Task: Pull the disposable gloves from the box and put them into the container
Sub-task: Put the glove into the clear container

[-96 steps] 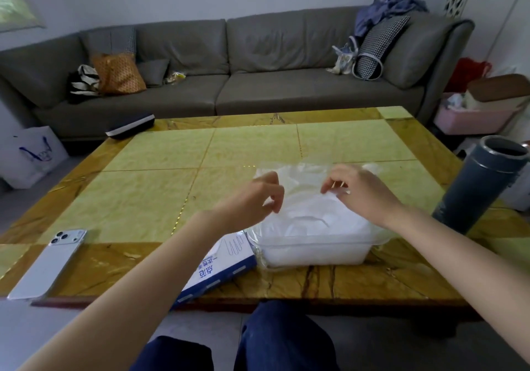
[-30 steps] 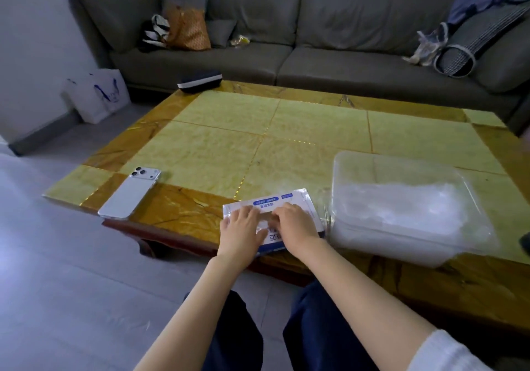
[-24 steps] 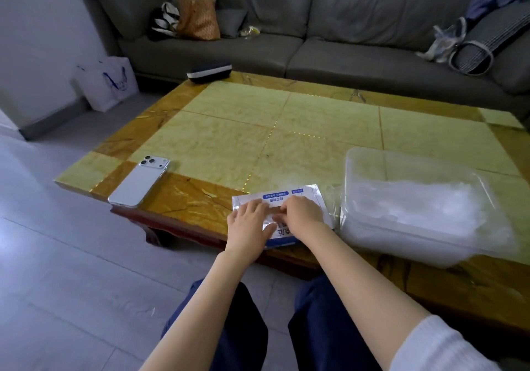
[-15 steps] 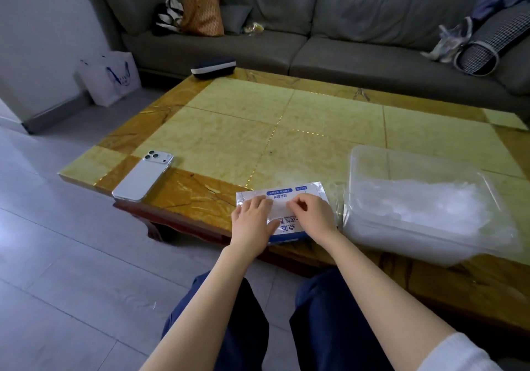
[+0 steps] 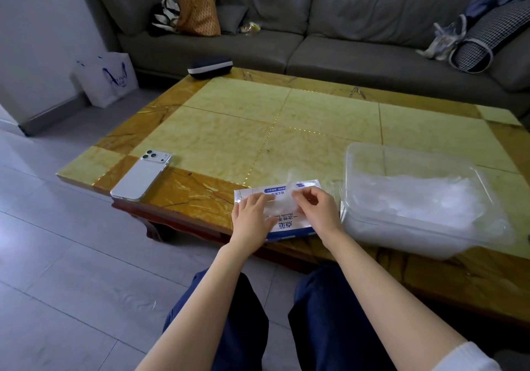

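Note:
A flat white and blue glove box lies at the table's near edge. My left hand presses flat on its left half. My right hand pinches a thin clear disposable glove that rises out of the box's opening. Right of the box stands a clear plastic container holding a heap of clear gloves.
A white phone lies face down at the table's left corner. A dark case sits on the far left edge of the yellow marble table. A grey sofa with bags stands behind; a white paper bag is on the floor.
My right hand has lifted a glove partly out of the box while my left hand stays pressed on it. The view has shifted slightly.

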The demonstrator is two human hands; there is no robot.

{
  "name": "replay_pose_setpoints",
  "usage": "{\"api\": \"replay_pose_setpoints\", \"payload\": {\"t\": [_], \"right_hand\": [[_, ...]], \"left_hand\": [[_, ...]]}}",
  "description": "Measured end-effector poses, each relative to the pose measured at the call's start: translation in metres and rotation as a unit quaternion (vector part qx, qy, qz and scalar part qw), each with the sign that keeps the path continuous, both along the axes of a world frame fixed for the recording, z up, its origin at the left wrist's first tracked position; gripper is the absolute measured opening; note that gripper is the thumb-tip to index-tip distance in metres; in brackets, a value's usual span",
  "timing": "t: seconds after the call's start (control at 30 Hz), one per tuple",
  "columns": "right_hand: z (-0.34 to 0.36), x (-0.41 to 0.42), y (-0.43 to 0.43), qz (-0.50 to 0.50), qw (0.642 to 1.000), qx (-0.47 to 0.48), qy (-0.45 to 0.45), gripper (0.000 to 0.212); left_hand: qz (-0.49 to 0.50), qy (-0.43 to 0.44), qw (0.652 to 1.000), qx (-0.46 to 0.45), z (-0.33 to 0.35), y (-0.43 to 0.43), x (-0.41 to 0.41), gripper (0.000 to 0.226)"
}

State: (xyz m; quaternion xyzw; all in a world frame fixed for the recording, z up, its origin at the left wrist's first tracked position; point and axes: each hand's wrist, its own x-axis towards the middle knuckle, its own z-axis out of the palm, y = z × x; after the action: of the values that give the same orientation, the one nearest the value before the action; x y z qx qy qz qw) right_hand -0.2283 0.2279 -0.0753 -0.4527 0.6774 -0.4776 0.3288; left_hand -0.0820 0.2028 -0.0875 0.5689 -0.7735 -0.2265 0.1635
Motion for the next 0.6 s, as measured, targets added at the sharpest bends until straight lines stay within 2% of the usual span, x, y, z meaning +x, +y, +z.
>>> {"api": "replay_pose_setpoints", "payload": {"t": [0.13, 0.23, 0.37, 0.5, 0.6], "right_hand": [[-0.001, 0.002, 0.002, 0.007, 0.999, 0.008, 0.048, 0.018], [0.000, 0.003, 0.003, 0.004, 0.998, 0.016, 0.064, 0.024], [0.008, -0.003, 0.000, -0.064, 0.998, 0.014, -0.016, 0.021], [0.024, -0.001, 0.000, -0.087, 0.996, -0.025, -0.010, 0.024], [0.050, 0.004, -0.001, -0.113, 0.989, -0.080, -0.058, 0.021]], "left_hand": [[0.010, 0.084, 0.996, 0.010, 0.005, 0.002, -0.002, 0.053], [-0.005, 0.032, 0.999, -0.017, 0.003, 0.004, -0.006, 0.038], [-0.020, -0.026, 0.999, -0.031, -0.002, 0.003, -0.006, 0.030], [-0.022, -0.033, 0.998, -0.039, -0.001, 0.003, -0.005, 0.028], [-0.030, -0.032, 0.999, -0.032, 0.001, 0.003, -0.004, 0.029]]}}
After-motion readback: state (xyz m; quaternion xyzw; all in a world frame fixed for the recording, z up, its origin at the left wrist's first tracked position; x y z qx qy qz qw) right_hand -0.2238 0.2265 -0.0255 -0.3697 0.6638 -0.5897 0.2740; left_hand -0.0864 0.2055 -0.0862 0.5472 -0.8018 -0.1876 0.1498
